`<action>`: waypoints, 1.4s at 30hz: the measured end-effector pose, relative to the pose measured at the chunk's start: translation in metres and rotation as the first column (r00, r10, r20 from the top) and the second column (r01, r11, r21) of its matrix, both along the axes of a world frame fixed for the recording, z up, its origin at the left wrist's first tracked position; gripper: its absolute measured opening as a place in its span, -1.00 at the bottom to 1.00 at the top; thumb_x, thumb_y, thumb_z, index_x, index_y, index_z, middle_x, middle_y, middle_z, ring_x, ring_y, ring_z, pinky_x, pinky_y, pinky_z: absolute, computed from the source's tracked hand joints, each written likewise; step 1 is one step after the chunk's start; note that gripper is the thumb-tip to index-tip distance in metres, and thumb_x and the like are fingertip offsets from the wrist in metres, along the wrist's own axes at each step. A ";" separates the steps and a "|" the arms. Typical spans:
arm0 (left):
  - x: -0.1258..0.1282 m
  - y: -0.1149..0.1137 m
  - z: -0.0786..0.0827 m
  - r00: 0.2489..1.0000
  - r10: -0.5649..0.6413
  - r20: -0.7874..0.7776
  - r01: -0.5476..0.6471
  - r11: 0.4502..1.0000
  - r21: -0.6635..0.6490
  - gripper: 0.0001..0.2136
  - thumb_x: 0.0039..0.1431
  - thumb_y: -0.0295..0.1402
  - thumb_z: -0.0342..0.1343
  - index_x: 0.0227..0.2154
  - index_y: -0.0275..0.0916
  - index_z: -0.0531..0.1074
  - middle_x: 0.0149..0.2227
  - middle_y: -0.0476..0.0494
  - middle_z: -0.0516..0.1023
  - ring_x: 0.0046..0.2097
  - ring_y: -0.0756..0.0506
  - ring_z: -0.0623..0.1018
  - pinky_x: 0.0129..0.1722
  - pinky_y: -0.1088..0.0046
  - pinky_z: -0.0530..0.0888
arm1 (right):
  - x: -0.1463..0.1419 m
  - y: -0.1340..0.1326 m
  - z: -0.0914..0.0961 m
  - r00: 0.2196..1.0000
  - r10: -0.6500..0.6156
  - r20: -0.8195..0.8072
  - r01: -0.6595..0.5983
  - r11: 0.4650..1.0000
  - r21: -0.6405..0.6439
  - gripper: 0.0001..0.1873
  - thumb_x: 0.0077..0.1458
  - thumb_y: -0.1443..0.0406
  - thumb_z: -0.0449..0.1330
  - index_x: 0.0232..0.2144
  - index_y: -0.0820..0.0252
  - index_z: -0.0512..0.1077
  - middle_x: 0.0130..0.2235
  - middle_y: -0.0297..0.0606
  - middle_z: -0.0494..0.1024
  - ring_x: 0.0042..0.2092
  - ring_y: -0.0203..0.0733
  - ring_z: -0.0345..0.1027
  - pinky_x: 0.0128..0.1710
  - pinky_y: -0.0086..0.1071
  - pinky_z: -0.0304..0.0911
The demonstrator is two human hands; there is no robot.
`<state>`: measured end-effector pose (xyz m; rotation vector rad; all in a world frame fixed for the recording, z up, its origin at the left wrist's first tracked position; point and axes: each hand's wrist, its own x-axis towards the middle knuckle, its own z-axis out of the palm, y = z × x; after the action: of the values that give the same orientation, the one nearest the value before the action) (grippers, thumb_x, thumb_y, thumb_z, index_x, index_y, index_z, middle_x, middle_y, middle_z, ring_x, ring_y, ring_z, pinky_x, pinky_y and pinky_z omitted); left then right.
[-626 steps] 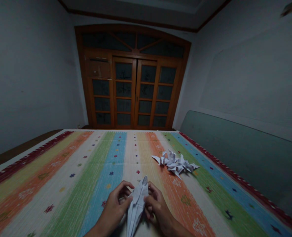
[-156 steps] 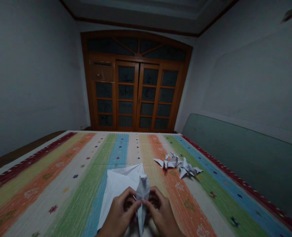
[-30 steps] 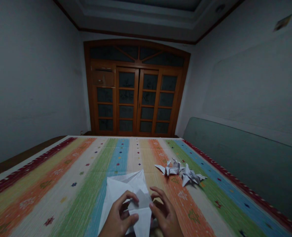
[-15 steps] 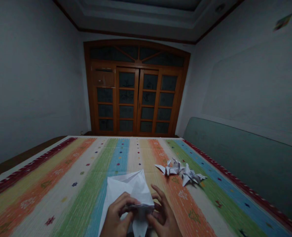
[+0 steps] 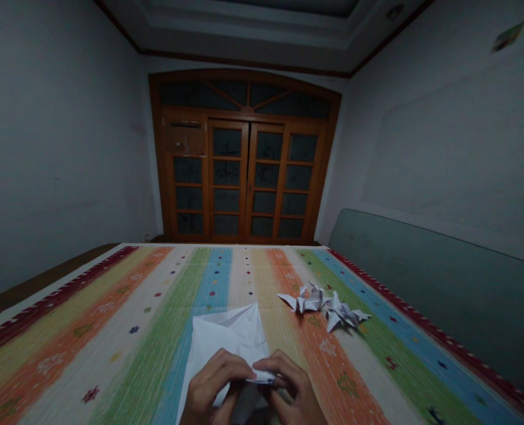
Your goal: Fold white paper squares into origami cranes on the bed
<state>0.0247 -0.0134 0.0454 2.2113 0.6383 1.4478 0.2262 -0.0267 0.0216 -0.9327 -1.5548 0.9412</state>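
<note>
Right hand (image 5: 291,381) has closed in on the folded paper (image 5: 262,376) since half a second ago, and the wide top flap you could see then now shows only as a thin edge. Both your hands are curled nearly closed, fingertips almost meeting: the left hand (image 5: 218,383) pinches the left end, the right has the other. How your thumbs sit underneath is mostly hidden. Folded paper is between your fingertips, low centre, in front of the white sheet (image 5: 226,336) on the striped tablecloth (image 5: 164,336); pile of paper figures (image 5: 328,306) lies well apart, to the right. Handling, as a guess — next to no weight, limp across single layers, stiffer where folds stack up. Should grip dry and easy, not slippery, but it'll crease wherever you squeeze and could tear at a tight corner. Best hold: light pinch at the thick folded edge, one hand each end — keep off loose single-layer flaps and thin points, they'd bend first.
</note>
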 end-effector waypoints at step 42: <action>0.013 0.003 -0.012 0.988 0.145 0.052 -0.103 0.873 -0.477 -0.65 0.07 -0.51 0.16 -0.07 -0.14 0.59 -0.08 -0.22 0.63 -0.03 -0.26 0.60 -0.10 0.30 0.53 | -0.003 0.005 -0.034 0.979 0.073 -0.192 -0.110 0.976 -0.188 -0.21 -0.01 -0.15 0.37 0.17 0.09 0.48 0.18 0.01 0.52 0.19 0.22 0.39 0.16 -0.01 0.29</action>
<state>0.0372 -0.0106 0.0335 1.7437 1.0008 1.2683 0.2228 -0.0220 -0.0123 -0.8895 -1.3745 1.2306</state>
